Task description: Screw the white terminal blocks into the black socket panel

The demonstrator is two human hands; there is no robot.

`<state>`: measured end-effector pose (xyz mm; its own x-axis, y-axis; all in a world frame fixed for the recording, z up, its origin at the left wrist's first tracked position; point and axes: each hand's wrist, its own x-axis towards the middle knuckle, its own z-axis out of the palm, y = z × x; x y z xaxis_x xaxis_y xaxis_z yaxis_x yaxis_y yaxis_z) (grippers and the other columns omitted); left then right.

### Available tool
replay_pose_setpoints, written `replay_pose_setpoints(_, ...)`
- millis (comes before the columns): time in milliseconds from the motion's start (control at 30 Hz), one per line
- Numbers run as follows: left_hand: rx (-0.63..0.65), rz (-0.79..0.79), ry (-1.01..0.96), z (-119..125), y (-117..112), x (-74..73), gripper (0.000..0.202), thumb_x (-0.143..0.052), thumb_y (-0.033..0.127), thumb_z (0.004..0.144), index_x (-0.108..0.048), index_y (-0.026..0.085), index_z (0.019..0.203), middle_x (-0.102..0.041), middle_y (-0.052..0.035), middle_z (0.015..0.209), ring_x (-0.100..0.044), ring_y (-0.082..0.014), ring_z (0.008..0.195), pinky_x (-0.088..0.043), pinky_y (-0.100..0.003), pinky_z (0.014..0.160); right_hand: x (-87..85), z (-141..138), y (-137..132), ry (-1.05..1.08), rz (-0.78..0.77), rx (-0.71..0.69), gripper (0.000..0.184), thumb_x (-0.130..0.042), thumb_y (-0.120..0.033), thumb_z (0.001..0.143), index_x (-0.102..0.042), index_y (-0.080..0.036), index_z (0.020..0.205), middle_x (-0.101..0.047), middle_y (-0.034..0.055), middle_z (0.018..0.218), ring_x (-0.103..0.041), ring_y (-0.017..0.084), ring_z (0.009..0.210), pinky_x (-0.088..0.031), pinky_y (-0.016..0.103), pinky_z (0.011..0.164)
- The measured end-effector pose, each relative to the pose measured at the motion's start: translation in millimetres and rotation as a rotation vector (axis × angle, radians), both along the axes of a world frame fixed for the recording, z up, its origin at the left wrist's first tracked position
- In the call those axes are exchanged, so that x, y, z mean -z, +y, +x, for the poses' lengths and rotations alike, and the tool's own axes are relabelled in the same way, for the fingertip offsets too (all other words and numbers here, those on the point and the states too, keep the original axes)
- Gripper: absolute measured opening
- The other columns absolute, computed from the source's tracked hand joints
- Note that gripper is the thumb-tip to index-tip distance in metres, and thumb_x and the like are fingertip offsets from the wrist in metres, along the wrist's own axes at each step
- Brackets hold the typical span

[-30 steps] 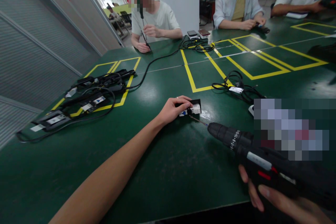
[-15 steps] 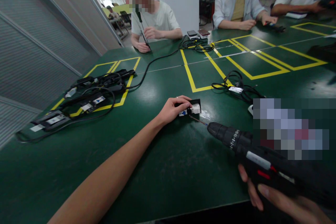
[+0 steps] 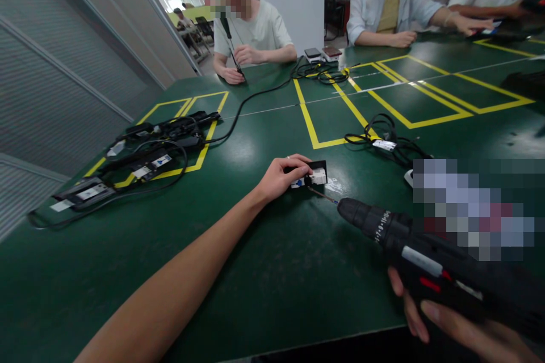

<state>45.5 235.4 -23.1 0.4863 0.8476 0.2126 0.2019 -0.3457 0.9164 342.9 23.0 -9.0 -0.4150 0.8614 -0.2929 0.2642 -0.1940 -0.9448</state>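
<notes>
My left hand (image 3: 284,176) is closed over a small black and white part (image 3: 317,176) on the green table, its fingers and thumb hiding much of it. Blue marks show at the part's left end. In my right hand (image 3: 443,317), wrapped round the grip, is a black cordless drill (image 3: 409,244) with red accents and a numbered collar. Its long thin bit (image 3: 322,195) points left, and the tip meets the front of the part near my left thumb. Whether a screw sits under the tip I cannot make out.
Black power adapters with cables (image 3: 157,147) lie at the left inside yellow tape. A coiled cable (image 3: 383,136) sits beyond the drill, near a blurred-out item (image 3: 472,210). Several people sit across the green table (image 3: 255,272); one holds a screwdriver (image 3: 227,34).
My hands, the drill and the part stay almost where they were. Across the table at the right, one person's hand has reached further right along the tabletop.
</notes>
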Motion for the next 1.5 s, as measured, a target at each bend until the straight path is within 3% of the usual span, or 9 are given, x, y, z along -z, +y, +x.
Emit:
replay_pose_setpoints(167,0.004,0.007,-0.002,-0.1,-0.7,0.6,0.022,-0.057,0.033,0.084,-0.072,0.016,0.082,-0.062,-0.0093,0.104,-0.057,-0.0201,0.095,-0.042,-0.035,0.088,-5.1,-1.2,0.7,-0.042,-0.064,0.045,0.025,-0.044,-0.045,0.089,-0.053,-0.027,0.103,-0.066,0.0031,0.072,-0.063,0.022,0.068,-0.049,0.037,0.069)
replay_pose_setpoints(333,0.009,0.006,-0.006,-0.1,0.0,0.8,0.021,-0.058,0.032,0.084,-0.072,0.016,0.082,-0.062,-0.0089,0.104,-0.058,-0.0197,0.094,-0.043,-0.035,0.087,4.0,2.5,-1.7,0.054,-0.088,-0.006,0.025,-0.041,-0.041,0.091,-0.050,-0.027,0.110,-0.066,0.0040,0.077,-0.064,0.022,0.071,-0.049,0.037,0.071)
replay_pose_setpoints(667,-0.002,0.003,0.004,0.3,-0.8,0.7,0.023,-0.057,0.035,0.083,-0.072,0.017,0.081,-0.062,-0.0094,0.105,-0.058,-0.0207,0.096,-0.043,-0.036,0.088,-5.3,-4.6,-1.9,0.020,-0.056,0.042,0.024,-0.040,-0.043,0.091,-0.052,-0.027,0.105,-0.064,0.0027,0.073,-0.061,0.021,0.068,-0.046,0.036,0.066)
replay_pose_setpoints(1100,-0.008,0.019,0.019,0.7,-1.7,-0.2,0.023,-0.058,0.035,0.083,-0.072,0.017,0.081,-0.063,-0.0093,0.105,-0.058,-0.0210,0.097,-0.042,-0.036,0.090,1.7,1.7,0.2,0.007,0.006,-0.026,0.028,-0.036,-0.039,0.093,-0.057,-0.026,0.107,-0.064,0.0051,0.078,-0.061,0.021,0.070,-0.050,0.037,0.069)
replay_pose_setpoints(1500,-0.011,0.019,0.010,1.4,-1.7,0.6,0.023,-0.058,0.035,0.082,-0.072,0.018,0.080,-0.063,-0.0091,0.104,-0.058,-0.0210,0.094,-0.044,-0.038,0.087,-0.3,0.2,0.9,0.009,-0.022,-0.036,0.026,-0.036,-0.040,0.093,-0.051,-0.026,0.109,-0.064,0.0040,0.076,-0.062,0.021,0.071,-0.046,0.040,0.074)
